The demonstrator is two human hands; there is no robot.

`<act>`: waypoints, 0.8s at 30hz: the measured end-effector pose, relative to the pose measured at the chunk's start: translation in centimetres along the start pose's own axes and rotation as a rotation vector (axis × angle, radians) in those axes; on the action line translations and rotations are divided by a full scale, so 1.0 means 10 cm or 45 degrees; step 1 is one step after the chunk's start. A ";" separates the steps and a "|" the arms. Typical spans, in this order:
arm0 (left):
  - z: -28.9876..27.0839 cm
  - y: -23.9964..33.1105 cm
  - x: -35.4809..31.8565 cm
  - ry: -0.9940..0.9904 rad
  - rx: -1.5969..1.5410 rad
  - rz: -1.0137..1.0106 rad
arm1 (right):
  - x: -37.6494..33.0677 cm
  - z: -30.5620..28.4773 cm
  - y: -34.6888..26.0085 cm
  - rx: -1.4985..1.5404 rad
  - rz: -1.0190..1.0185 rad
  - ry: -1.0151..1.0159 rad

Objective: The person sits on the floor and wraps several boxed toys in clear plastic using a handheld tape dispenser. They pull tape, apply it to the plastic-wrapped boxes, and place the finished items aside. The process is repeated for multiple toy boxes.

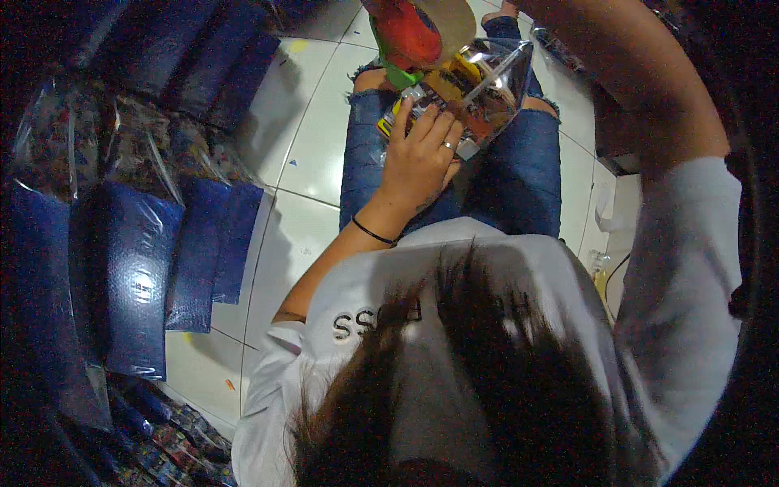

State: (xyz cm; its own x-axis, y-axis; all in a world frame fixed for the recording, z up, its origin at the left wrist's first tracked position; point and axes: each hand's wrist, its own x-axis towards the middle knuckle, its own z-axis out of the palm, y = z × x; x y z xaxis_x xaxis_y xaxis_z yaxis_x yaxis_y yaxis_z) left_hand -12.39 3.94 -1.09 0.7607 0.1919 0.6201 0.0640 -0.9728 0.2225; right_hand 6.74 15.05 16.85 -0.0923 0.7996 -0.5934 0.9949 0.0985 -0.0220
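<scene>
The left hand (418,158) lies flat with its fingers spread on a clear plastic packet (479,89) of colourful items, pressing it down on the person's lap, over blue jeans (519,174). A red tape dispenser (410,32) with a roll of brown tape sits just above the packet, touching its top edge. The right arm reaches up out of view, so I cannot tell how the right hand is set. Dark blue packets (134,276) lie on the white tiled floor (312,138) to the person's left.
</scene>
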 end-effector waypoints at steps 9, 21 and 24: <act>0.13 -0.07 -0.02 0.132 -0.177 -0.012 | -1.88 2.09 -0.77 0.414 0.351 1.234; 0.12 -0.08 0.07 0.152 -0.115 0.017 | -1.81 3.06 -1.18 0.648 0.516 1.244; 0.05 -0.10 0.19 0.155 -0.066 0.005 | -1.44 3.01 -1.04 0.642 0.493 1.038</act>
State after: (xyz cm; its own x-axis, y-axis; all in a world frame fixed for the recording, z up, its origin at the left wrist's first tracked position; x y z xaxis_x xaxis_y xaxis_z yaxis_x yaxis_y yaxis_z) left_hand -10.69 5.23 -0.46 0.6768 0.2055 0.7069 0.0256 -0.9662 0.2564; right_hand -1.10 -15.29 1.44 0.4252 0.9007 0.0895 0.8466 -0.3608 -0.3914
